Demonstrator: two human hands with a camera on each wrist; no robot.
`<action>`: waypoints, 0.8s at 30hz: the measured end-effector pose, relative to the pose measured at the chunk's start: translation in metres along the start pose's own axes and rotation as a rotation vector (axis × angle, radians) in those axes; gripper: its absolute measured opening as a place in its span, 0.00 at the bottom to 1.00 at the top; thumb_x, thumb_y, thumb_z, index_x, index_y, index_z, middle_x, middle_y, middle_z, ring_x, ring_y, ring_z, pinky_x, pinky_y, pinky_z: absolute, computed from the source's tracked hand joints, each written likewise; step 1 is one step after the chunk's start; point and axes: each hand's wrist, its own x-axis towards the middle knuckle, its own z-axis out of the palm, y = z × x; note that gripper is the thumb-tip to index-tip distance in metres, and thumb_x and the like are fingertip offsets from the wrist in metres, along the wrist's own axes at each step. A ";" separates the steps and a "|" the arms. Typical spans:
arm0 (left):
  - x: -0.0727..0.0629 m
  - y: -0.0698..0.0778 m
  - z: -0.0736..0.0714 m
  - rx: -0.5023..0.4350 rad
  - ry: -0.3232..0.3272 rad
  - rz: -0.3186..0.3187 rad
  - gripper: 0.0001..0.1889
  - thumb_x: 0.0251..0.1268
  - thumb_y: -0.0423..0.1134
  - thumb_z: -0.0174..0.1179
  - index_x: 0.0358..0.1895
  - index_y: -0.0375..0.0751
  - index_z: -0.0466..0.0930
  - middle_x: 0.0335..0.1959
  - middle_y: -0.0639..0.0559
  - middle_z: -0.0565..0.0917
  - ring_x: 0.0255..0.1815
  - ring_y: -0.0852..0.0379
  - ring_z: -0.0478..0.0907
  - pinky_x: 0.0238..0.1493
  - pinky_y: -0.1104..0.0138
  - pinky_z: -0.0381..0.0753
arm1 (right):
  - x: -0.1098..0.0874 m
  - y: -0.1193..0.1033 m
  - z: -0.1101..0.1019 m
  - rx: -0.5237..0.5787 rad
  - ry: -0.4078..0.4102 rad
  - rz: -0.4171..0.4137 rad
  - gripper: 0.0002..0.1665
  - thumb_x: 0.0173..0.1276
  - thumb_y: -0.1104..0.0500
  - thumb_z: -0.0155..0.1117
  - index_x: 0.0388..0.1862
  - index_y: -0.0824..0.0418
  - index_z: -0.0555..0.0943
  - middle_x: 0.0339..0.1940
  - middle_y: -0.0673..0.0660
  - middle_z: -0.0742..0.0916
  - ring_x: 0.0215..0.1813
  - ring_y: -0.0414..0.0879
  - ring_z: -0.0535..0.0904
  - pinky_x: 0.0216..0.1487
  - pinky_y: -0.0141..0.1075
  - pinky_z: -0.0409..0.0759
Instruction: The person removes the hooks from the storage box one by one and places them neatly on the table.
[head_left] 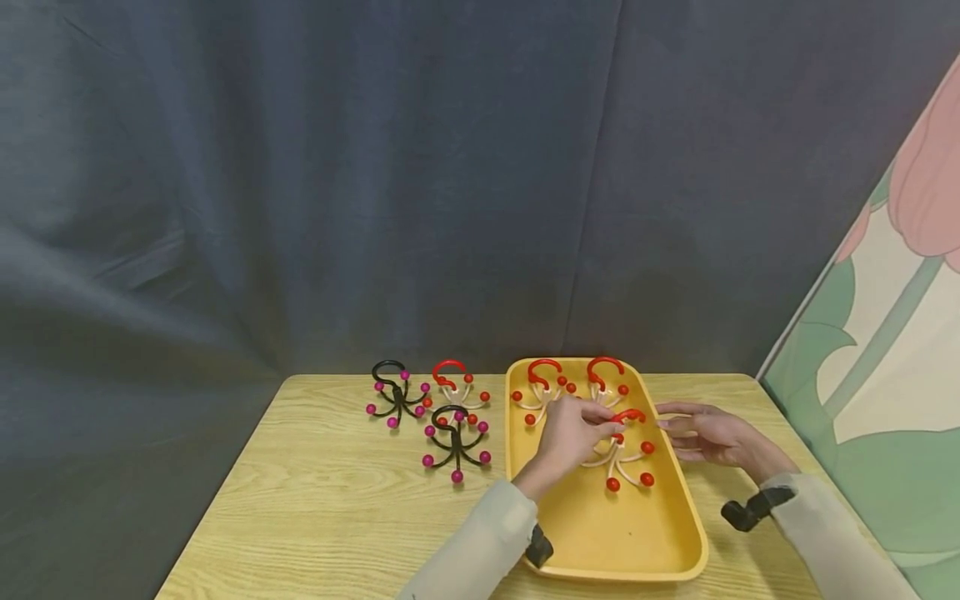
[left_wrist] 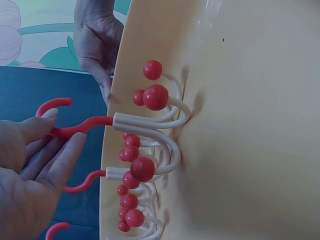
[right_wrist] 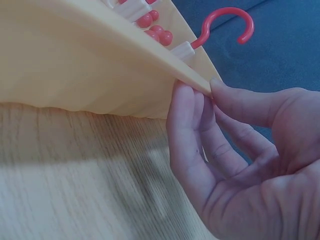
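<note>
Pinching a partly hidden hook [left_wrist: 95, 121], left hand [head_left: 572, 427], right hand [head_left: 712, 435] gripping tray [head_left: 615, 537]

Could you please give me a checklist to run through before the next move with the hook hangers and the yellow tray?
1. Held red-and-white hanger secured: ok; the left grip pinches its red hook.
2. Yellow tray steadied: ok; the right grip pinches its rim.
3. Held hanger free of the two far red-and-white hangers: cannot tell; their arms overlap in view.
4. Held hanger lifted off the tray floor: cannot tell.
5. All red-and-white hangers inside the tray: not ok; one is on the table.
6. Black hangers outside the tray: ok; both are on the table.
</note>
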 end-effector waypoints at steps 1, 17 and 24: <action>0.000 0.000 0.000 -0.002 -0.003 -0.002 0.05 0.61 0.37 0.77 0.39 0.43 0.95 0.35 0.56 0.94 0.29 0.76 0.83 0.31 0.80 0.81 | 0.000 0.000 0.000 -0.003 0.000 0.000 0.18 0.79 0.60 0.63 0.65 0.53 0.81 0.47 0.51 0.92 0.47 0.46 0.91 0.51 0.44 0.91; -0.003 0.018 -0.010 0.109 -0.008 0.065 0.05 0.64 0.40 0.75 0.42 0.48 0.95 0.36 0.58 0.94 0.30 0.79 0.83 0.33 0.82 0.78 | 0.003 0.001 -0.001 -0.018 0.027 0.008 0.11 0.79 0.58 0.64 0.55 0.46 0.84 0.47 0.52 0.92 0.46 0.46 0.91 0.50 0.44 0.91; -0.005 0.035 -0.025 0.086 -0.014 0.089 0.07 0.65 0.40 0.75 0.44 0.48 0.95 0.37 0.57 0.94 0.30 0.78 0.82 0.29 0.80 0.79 | 0.002 0.001 -0.001 -0.009 0.003 0.002 0.10 0.79 0.58 0.64 0.50 0.43 0.85 0.46 0.52 0.92 0.46 0.45 0.91 0.51 0.43 0.91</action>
